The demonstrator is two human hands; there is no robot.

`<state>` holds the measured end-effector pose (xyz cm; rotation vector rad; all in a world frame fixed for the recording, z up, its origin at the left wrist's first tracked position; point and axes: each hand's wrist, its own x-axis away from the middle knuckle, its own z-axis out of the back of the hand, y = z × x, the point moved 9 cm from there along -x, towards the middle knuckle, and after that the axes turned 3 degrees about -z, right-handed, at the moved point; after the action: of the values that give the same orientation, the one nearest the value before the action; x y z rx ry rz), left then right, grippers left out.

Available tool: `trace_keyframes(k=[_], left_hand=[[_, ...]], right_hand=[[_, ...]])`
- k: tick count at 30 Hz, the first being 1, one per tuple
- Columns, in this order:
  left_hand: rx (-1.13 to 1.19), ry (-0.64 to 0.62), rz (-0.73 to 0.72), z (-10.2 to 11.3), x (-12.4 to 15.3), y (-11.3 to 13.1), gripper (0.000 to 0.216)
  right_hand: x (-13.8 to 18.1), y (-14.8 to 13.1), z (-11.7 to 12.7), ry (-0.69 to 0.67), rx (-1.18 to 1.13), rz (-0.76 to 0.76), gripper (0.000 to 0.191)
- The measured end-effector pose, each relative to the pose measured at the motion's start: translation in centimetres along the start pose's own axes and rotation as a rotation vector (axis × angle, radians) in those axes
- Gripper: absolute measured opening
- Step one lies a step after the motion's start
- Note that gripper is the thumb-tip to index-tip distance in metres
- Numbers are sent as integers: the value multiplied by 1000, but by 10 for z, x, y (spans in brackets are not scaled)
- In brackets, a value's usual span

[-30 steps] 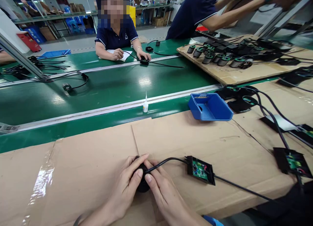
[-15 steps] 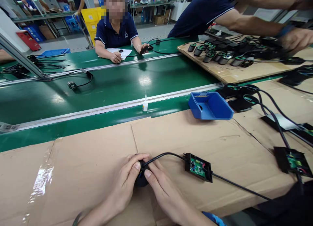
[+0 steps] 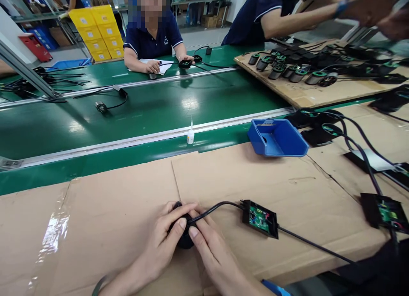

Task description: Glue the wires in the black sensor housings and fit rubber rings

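Observation:
Both of my hands wrap round a small black round housing (image 3: 184, 240) on the cardboard. My left hand (image 3: 161, 234) grips its left side, with the thumb on top. From the right, my right hand (image 3: 212, 240) closes on it, thumb against the front. Fingers cover much of the part, so its full shape is hidden. A black cable (image 3: 217, 205) runs out of its top to an open black box with a green circuit board (image 3: 259, 218). Another cable leaves that box towards the lower right.
Beyond the cardboard (image 3: 121, 219) stand a small white dropper bottle (image 3: 191, 136) and a blue bin (image 3: 281, 138). More cabled parts (image 3: 383, 213) lie at right. Across the green conveyor (image 3: 143, 108) a co-worker (image 3: 156, 40) sits; another person (image 3: 252, 18) leans over a board of motors (image 3: 298, 75).
My fingers have shifted slightly on the black housing, which seems turned a little, with more of its left side showing. The person at right has raised their hands from the board.

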<state>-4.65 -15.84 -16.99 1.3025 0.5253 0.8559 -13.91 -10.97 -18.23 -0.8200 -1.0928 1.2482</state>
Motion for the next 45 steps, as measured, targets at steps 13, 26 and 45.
trace_keyframes(k=[13,26,45], left_hand=[[311,-20,123,6,-4,-8,49],[204,-59,20,6,4,5,46],[132,69,22,17,1,0,33]], right_hand=[[-10,11,11,65,-238,-57,51],[-6,3,7,-17,-170,76,50],[-3,5,1,-9,-102,129,49]])
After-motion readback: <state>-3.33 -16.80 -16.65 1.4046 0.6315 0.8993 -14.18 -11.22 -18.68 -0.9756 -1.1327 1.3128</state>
